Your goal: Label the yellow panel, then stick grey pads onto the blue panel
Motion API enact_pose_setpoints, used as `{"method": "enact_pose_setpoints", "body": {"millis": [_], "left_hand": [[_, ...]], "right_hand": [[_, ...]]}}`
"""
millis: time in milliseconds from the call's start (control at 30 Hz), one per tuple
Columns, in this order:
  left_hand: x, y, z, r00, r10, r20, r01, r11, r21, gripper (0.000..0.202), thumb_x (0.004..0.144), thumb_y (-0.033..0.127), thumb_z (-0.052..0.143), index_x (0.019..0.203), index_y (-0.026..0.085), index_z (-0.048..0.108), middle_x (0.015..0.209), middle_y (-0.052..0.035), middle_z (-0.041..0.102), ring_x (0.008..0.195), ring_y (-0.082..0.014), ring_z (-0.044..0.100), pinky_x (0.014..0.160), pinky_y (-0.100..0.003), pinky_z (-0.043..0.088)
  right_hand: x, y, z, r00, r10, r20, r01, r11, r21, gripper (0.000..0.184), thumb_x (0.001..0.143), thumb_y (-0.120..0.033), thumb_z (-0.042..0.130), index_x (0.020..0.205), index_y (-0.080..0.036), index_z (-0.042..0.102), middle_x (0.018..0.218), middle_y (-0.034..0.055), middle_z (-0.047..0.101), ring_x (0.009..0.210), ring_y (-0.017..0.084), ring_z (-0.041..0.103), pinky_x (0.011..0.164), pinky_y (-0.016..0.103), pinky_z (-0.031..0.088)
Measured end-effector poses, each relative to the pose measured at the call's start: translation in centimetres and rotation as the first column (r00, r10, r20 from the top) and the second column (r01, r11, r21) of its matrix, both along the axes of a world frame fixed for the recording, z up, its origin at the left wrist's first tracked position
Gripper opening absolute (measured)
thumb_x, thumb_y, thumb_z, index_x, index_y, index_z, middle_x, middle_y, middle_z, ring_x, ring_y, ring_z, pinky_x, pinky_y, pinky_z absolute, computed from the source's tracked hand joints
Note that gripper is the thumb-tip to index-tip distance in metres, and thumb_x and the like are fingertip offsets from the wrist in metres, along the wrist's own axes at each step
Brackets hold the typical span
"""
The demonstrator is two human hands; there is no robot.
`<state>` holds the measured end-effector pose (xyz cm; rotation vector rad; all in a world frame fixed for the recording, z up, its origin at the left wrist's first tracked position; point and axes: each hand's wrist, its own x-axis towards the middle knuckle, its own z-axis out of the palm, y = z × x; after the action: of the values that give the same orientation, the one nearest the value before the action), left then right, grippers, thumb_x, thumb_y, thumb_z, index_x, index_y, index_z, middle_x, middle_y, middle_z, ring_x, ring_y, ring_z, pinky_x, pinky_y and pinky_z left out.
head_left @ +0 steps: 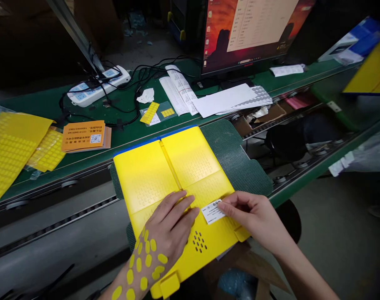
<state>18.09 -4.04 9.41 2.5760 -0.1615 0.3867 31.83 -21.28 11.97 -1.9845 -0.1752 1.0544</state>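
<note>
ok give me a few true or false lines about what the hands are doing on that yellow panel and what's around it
1. The left hand lies flat on the yellow panel. True.
2. The right hand pinches a small white label against the panel. True.
3. The left hand's back is bare. False: small yellow oval stickers dot it and the wrist.
4. The monitor behind the bench is switched off. False: its screen is lit.
5. The orange booklets lie on top of the panel. False: they lie on the green bench, left of it.
</note>
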Motion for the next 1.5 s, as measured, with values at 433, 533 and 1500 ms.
{"method": "enact_pose_setpoints", "body": {"millis": [433, 533, 1500], "left_hand": [[0.3, -0.5, -0.3, 0.999, 0.037, -0.028, -0.036, 0.998, 0.049, 0.031, 0.086, 0.011, 0.046, 0.112, 0.022, 0.060, 0.119, -0.0089, 0.054, 0.114, -0.0278, 0.043, 0.089, -0.048, 0.050], [0.3, -0.5, -0.2, 0.999, 0.029, -0.030, -0.027, 0.998, 0.055, 0.032, 0.086, 0.011, 0.044, 0.112, 0.021, 0.060, 0.119, -0.0094, 0.054, 0.115, -0.0279, 0.043, 0.091, -0.048, 0.049], [2.6, -7.6, 0.4, 0.990, 0.108, -0.089, -0.088, 0.975, 0.205, 0.047, 0.090, 0.029, 0.038, 0.132, 0.008, 0.039, 0.142, -0.0092, 0.036, 0.132, -0.0219, 0.031, 0.107, -0.038, 0.035]], "right_hand": [[0.1, 0.2, 0.3, 1.000, 0.013, -0.008, -0.013, 0.999, -0.030, 0.036, 0.067, -0.054, 0.065, 0.070, -0.018, 0.064, 0.073, 0.0064, 0.064, 0.064, 0.021, 0.058, 0.054, 0.031, 0.047], [0.2, 0.2, 0.3, 0.999, 0.029, 0.019, -0.029, 0.999, -0.039, 0.035, 0.068, -0.054, 0.064, 0.069, -0.019, 0.064, 0.072, 0.0059, 0.065, 0.064, 0.020, 0.057, 0.054, 0.031, 0.046], [-2.2, -4.5, 1.4, 0.638, 0.214, 0.739, -0.007, 0.962, -0.273, 0.029, 0.092, -0.038, 0.041, 0.116, -0.025, 0.051, 0.090, 0.0018, 0.065, 0.073, 0.015, 0.061, 0.059, 0.026, 0.049]]}}
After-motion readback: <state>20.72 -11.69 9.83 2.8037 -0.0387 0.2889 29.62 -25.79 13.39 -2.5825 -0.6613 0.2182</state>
